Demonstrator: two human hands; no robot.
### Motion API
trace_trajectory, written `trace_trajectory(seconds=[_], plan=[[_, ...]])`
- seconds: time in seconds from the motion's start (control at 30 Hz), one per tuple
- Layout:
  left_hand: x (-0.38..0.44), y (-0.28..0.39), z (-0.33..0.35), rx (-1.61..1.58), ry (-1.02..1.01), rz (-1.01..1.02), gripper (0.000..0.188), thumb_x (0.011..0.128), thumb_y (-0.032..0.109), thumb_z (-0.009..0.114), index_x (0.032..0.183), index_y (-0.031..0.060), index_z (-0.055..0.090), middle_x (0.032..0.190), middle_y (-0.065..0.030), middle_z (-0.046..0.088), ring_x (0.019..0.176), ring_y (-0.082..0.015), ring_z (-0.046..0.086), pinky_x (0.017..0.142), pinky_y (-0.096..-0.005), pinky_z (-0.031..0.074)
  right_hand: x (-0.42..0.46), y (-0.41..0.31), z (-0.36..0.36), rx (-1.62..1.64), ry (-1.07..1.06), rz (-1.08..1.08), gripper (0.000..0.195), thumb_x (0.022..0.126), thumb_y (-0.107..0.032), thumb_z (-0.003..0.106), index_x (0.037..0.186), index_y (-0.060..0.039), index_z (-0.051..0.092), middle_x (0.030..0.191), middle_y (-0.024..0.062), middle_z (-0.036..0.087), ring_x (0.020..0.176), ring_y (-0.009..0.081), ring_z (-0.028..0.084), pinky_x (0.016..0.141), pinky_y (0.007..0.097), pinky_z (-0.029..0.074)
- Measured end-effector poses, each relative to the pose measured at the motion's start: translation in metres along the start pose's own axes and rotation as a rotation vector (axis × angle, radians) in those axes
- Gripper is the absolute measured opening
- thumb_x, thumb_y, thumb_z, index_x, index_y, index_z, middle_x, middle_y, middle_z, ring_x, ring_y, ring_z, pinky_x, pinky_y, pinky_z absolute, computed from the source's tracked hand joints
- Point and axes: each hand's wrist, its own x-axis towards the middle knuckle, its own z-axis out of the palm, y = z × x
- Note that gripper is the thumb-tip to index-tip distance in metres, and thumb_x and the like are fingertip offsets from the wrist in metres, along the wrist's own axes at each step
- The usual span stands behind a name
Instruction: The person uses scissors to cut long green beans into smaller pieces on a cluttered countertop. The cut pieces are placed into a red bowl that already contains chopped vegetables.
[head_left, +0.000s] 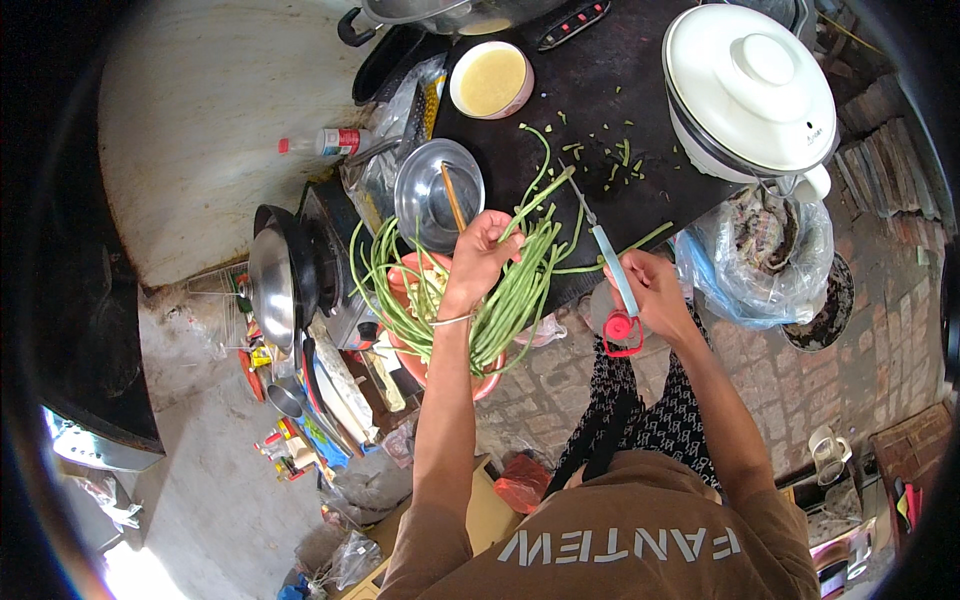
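Note:
My left hand (487, 259) grips the stalks of long green beans (514, 300), whose ends reach up and right over the black tabletop (555, 90). My right hand (649, 289) is closed on the light-blue handle of a small knife (611, 262); its narrow blade points up and left, beside the bean ends. Many beans lie bunched across a pink-orange plastic basin (487, 384), in which pale chopped pieces are partly visible. Behind my left hand a steel bowl (427, 176) holds a wooden stick (452, 196). Short green bean bits (625, 154) lie scattered on the tabletop.
A bowl of yellowish liquid (491, 79) stands near the far edge. At the right are a white lidded electric pot (750, 90) and, below it, a clear plastic bag (802, 255). On the left, a lidded wok (274, 277) sits by the stove and a plastic bottle (319, 142) lies sideways.

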Motion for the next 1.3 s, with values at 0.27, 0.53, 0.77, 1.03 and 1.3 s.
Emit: trace_trajectory(seconds=[0.27,0.53,0.77,1.03,1.3], plan=[[-0.005,-0.001,-0.001,0.031,0.032,0.033,0.013,0.084,-0.004,0.057,0.095,0.0001,0.052,0.082,-0.0012,0.056,0.07,-0.0077,0.053,0.061,-0.0219,0.046,-0.007,0.003,0.004,0.141,-0.021,0.074,0.033,0.087,-0.021,0.062,0.062,-0.0063,0.047,0.054,-0.0034,0.047,0.049,0.0042,0.041,0.044,0.0221,0.029],[-0.049,-0.005,-0.041,-0.097,0.697,0.077,0.016,0.087,0.003,0.055,0.103,0.0032,0.056,0.085,-0.0047,0.063,0.069,-0.0119,0.06,0.058,-0.0249,0.047,-0.011,0.011,-0.001,0.216,0.001,0.091,0.028,0.087,-0.02,0.062,0.066,-0.0053,0.051,0.053,-0.0004,0.049,0.046,0.0056,0.043,0.043,0.022,0.03],[-0.077,-0.027,-0.056,-0.087,0.808,-0.106,0.018,0.082,-0.008,0.047,0.098,-0.0033,0.055,0.084,-0.0127,0.065,0.065,-0.0166,0.064,0.049,-0.0252,0.049,-0.024,0.015,0.004,0.165,-0.099,0.107,0.029,0.088,-0.019,0.06,0.065,-0.0052,0.05,0.053,0.0004,0.05,0.045,0.0069,0.044,0.043,0.0227,0.031],[-0.074,-0.056,-0.08,0.343,0.886,-0.219,0.037,0.082,0.009,0.063,0.112,-0.0024,0.045,0.079,-0.0114,0.062,0.059,-0.0184,0.064,0.041,-0.0262,0.049,-0.043,0.026,0.0,0.077,-0.112,0.179,0.027,0.088,-0.018,0.06,0.067,-0.0042,0.051,0.055,0.001,0.052,0.047,0.0075,0.046,0.046,0.0225,0.035],[-0.087,0.004,-0.018,0.857,0.825,0.112,0.033,0.075,0.012,0.071,0.102,-0.0023,0.058,0.091,-0.0127,0.06,0.08,-0.0236,0.058,0.072,-0.0346,0.047,-0.054,0.033,-0.013,0.091,-0.124,0.209,0.024,0.088,-0.018,0.06,0.07,-0.0033,0.054,0.057,0.0003,0.053,0.05,0.0072,0.049,0.047,0.0225,0.036]])
